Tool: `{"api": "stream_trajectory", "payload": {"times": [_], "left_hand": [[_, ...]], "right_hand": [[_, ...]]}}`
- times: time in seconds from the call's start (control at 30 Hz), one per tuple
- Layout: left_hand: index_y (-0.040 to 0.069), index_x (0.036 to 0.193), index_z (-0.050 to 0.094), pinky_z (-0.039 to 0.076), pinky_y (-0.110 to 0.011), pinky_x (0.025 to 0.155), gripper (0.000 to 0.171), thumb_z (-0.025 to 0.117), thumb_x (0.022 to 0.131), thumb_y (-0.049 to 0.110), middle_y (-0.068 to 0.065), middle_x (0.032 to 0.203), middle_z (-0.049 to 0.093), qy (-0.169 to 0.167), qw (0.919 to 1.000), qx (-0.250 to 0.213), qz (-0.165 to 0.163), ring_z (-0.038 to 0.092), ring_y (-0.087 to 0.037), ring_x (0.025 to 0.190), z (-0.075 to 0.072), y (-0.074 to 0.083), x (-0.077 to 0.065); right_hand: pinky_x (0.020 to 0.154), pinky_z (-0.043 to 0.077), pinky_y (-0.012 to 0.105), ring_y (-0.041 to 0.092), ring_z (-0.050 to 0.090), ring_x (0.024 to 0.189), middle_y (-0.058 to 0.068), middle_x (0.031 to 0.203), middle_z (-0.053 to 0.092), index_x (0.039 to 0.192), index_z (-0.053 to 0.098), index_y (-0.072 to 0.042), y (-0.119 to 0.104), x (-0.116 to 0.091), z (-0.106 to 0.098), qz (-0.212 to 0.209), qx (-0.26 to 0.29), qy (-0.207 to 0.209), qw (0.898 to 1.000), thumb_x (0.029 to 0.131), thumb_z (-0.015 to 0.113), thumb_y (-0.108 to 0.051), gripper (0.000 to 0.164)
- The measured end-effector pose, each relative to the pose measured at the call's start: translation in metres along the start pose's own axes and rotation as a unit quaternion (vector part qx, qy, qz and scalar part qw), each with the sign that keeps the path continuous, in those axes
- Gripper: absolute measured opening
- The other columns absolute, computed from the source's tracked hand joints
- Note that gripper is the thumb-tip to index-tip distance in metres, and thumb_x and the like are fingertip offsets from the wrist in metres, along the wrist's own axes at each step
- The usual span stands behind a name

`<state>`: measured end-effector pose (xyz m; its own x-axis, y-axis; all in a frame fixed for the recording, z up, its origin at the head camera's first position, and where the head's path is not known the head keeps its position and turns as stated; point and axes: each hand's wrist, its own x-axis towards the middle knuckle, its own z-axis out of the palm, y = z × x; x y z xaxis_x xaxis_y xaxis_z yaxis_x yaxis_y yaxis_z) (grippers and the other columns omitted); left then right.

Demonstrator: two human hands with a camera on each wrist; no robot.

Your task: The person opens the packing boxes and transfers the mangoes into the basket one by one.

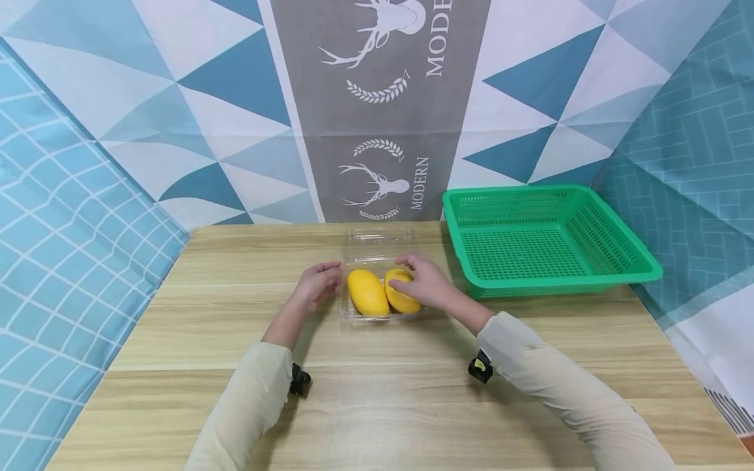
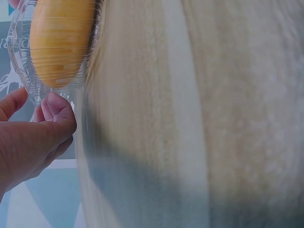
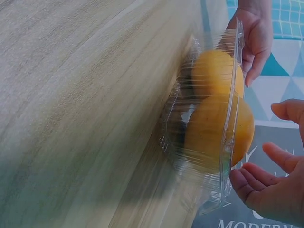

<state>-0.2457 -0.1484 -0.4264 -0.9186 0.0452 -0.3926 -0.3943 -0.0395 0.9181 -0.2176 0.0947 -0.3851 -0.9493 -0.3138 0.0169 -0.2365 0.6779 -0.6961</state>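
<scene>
Two yellow mangoes lie side by side in a clear plastic clamshell box point(image 1: 347, 318), its lid raised at the back. The left mango point(image 1: 368, 292) shows whole from above, while fingers partly cover the right mango point(image 1: 402, 303). My left hand point(image 1: 318, 284) is at the box's left side, fingers loosely bent right by the clear wall, thumb apart from them. Over the right mango and the box's right edge is my right hand point(image 1: 425, 282). In the right wrist view its fingers point(image 3: 254, 183) are spread beside the rim, not wrapped round the fruit.
A green plastic basket point(image 1: 568, 284) stands at the back right of the wooden table point(image 1: 377, 405). Behind the table hangs a patterned cloth point(image 1: 383, 118) with deer prints. Small black devices sit under both wrists.
</scene>
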Motion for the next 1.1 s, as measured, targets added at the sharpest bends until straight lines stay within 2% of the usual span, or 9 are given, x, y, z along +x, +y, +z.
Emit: {"api": "stream_trajectory", "payload": {"times": [0.17,0.33,0.73,1.1], "left_hand": [[-0.003,0.136,0.040,0.049,-0.014,0.064,0.045,0.051,0.095,0.010,-0.005,0.103,0.051,-0.003,1.0000,-0.002,-0.001,0.052,-0.008,0.076,-0.001,-0.003,0.001],[-0.003,0.135,0.041,0.050,-0.015,0.064,0.045,0.053,0.094,0.011,-0.004,0.101,0.054,-0.004,1.0000,-0.005,0.002,0.054,-0.008,0.076,-0.001,-0.003,0.003],[-0.003,0.134,0.042,0.049,-0.015,0.063,0.046,0.055,0.093,0.012,-0.002,0.095,0.054,-0.008,0.9999,-0.014,0.001,0.052,-0.007,0.073,-0.001,-0.005,0.003],[-0.004,0.135,0.041,0.048,-0.015,0.062,0.046,0.055,0.093,0.011,-0.001,0.090,0.053,-0.012,0.9997,-0.023,0.003,0.051,-0.007,0.071,-0.002,-0.005,0.004]], "right_hand": [[0.103,0.042,0.045,0.032,0.049,0.120,0.016,0.131,0.052,0.124,0.055,-0.002,-0.001,0.000,0.005,-0.017,-0.028,-0.011,0.999,0.081,0.071,-0.029,0.053],[0.108,0.037,0.045,0.032,0.044,0.127,0.016,0.135,0.049,0.126,0.054,-0.003,-0.004,0.001,0.007,-0.011,-0.061,-0.021,0.998,0.079,0.073,-0.031,0.059],[0.105,0.041,0.043,0.031,0.045,0.125,0.017,0.136,0.047,0.133,0.047,-0.002,-0.004,0.003,0.014,0.007,-0.133,-0.066,0.989,0.075,0.075,-0.040,0.074],[0.107,0.039,0.044,0.034,0.042,0.127,0.022,0.140,0.042,0.138,0.040,0.001,-0.010,0.001,0.016,0.015,-0.150,-0.080,0.985,0.072,0.078,-0.030,0.082]]}}
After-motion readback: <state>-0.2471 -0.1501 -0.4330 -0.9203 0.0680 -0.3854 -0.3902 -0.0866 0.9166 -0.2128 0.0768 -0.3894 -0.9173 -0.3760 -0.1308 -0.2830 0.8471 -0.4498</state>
